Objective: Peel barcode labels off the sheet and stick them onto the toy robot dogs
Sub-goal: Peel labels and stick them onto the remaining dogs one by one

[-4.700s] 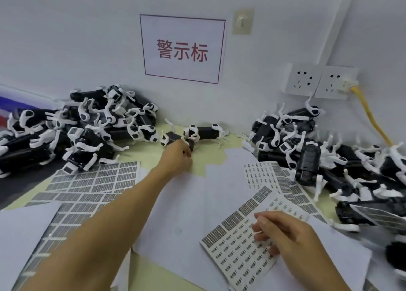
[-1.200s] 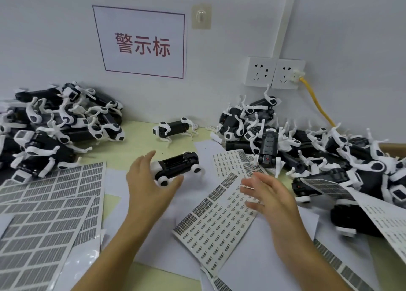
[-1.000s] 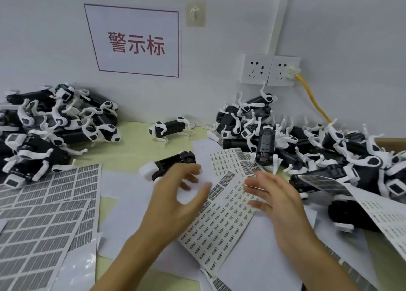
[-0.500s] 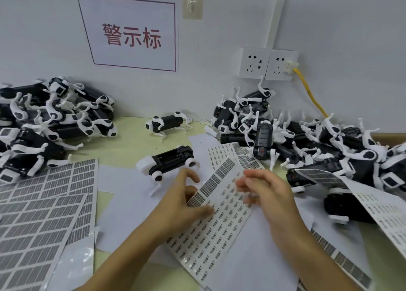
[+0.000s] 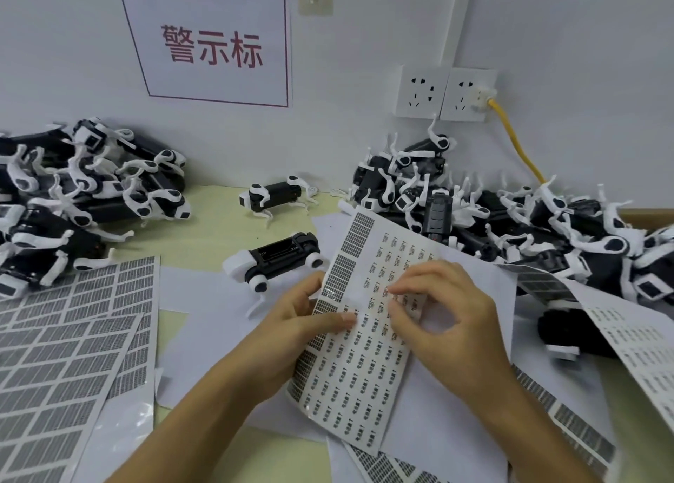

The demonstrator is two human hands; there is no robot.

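My left hand (image 5: 291, 322) gripped the label sheet (image 5: 359, 340) at its left edge, thumb on top; my right hand (image 5: 443, 313) pinched at a label mid-sheet, fingers curled. Just beyond the sheet, one toy robot dog (image 5: 278, 260) lay on its back on white paper. Further back, another dog (image 5: 275, 198) stood by the wall between two piles of dogs (image 5: 510, 223).

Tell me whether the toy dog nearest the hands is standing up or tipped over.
Tipped over: the toy dog lies on its side on the paper, white legs sticking sideways.
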